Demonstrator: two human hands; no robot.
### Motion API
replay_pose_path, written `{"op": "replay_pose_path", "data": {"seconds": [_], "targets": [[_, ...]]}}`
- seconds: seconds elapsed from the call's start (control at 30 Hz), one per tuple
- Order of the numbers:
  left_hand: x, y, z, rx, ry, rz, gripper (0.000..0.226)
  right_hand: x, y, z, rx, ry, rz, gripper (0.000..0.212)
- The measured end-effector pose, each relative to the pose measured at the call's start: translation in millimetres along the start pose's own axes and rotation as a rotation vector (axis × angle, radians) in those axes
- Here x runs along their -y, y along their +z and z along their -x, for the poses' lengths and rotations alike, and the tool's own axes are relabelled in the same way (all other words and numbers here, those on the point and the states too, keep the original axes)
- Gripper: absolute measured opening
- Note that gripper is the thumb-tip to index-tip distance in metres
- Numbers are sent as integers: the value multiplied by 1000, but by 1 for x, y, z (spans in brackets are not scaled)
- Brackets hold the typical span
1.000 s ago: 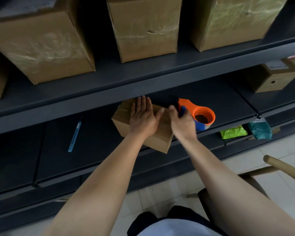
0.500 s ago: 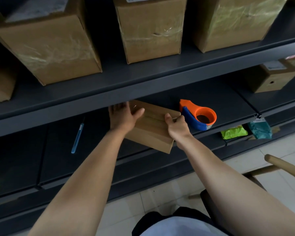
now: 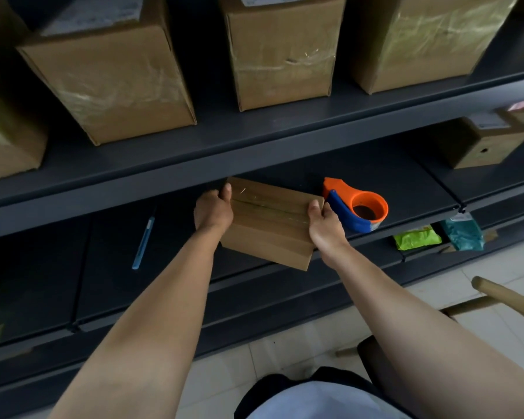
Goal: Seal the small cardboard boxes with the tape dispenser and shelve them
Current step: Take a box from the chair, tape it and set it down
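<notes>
A small cardboard box [image 3: 270, 222] with clear tape along its top seam sits tilted at the front of the dark middle shelf [image 3: 406, 189]. My left hand [image 3: 214, 211] grips its left end, thumb on top. My right hand [image 3: 324, 223] grips its right end. Just right of the box, the orange and blue tape dispenser [image 3: 357, 207] lies on the same shelf, untouched.
Three large taped cartons [image 3: 109, 77] stand on the upper shelf. A blue pen-like tool [image 3: 144, 240] lies left of the box. Another small box [image 3: 481, 140] sits far right. Green [image 3: 416, 238] and teal [image 3: 463, 232] packets lie on a lower shelf. A wooden chair [image 3: 496, 294] stands at lower right.
My right hand let go of the tape dispenser and took the box's right end. My left hand shifted from pressing flat on top to gripping the left end. The box turned.
</notes>
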State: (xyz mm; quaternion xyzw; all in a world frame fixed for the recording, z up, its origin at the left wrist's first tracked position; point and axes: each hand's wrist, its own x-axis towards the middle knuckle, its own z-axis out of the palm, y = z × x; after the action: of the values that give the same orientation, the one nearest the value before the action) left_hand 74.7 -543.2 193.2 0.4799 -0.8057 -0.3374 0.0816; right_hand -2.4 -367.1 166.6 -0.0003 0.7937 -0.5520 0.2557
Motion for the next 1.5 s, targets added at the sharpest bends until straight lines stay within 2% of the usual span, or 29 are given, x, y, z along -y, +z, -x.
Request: {"op": "replay_pose_path", "data": {"seconds": [0.13,0.2,0.27,0.43,0.57,0.7,0.77,0.93,1.03,1.17,1.3,1.43,1.5], "targets": [[4,-1,2,65,-22,72,60,7,2,-1,10,-16,52,58],[6,-1,3,102,8,70,64,11,4,0,11,-4,63,65],[8,-1,4,81,-8,110,63,13,5,1,35,6,67,71],[12,-3,8,-6,-117,312,59,9,-1,0,67,-31,64,65],[13,-7,13,21,-73,473,49,7,-1,5,58,-81,-31,69],[17,-14,15,35,-63,576,50,9,1,14,59,-150,-129,62],[20,-15,17,18,-51,604,46,6,3,17,77,-154,-127,67],[30,-15,23,1,-41,630,39,-4,4,16,166,-87,-110,97],[37,-16,23,-3,-62,625,39,-5,5,12,182,-72,-66,102],[44,-15,30,-71,-70,653,39,-2,3,13,178,-124,25,87],[55,-11,44,-169,0,667,20,2,12,6,92,-177,62,67],[64,-4,57,-279,-24,734,33,2,27,-1,-38,-181,129,61],[63,-3,62,-342,-64,748,35,-4,32,-3,-16,-158,110,62]]}}
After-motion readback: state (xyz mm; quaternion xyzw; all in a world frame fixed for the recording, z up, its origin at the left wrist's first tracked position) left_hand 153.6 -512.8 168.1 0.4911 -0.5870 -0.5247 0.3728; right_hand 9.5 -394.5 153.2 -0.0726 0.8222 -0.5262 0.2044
